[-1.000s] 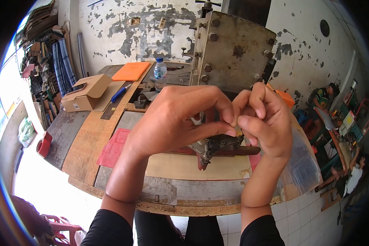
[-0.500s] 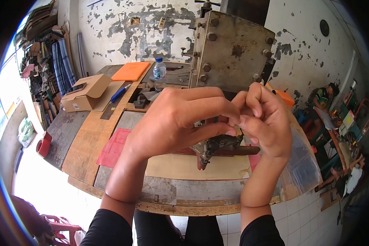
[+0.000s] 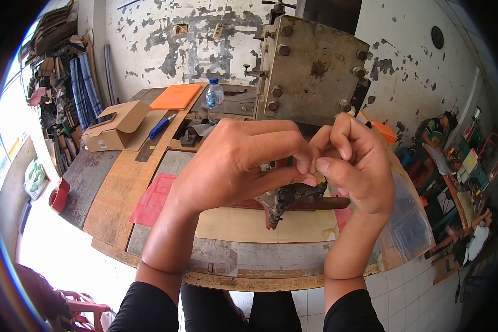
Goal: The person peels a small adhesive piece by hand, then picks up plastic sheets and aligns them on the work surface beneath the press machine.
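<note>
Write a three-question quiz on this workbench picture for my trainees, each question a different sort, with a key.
1. True or false: a dark phone lies on top of the cardboard box.
2. Multiple choice: what colour is the cap of the plastic bottle? A) red B) blue C) green
3. Short answer: which is nearer the blue-handled knife, the left hand or the right hand?

Key: 1. True. 2. B, blue. 3. The left hand.
</note>
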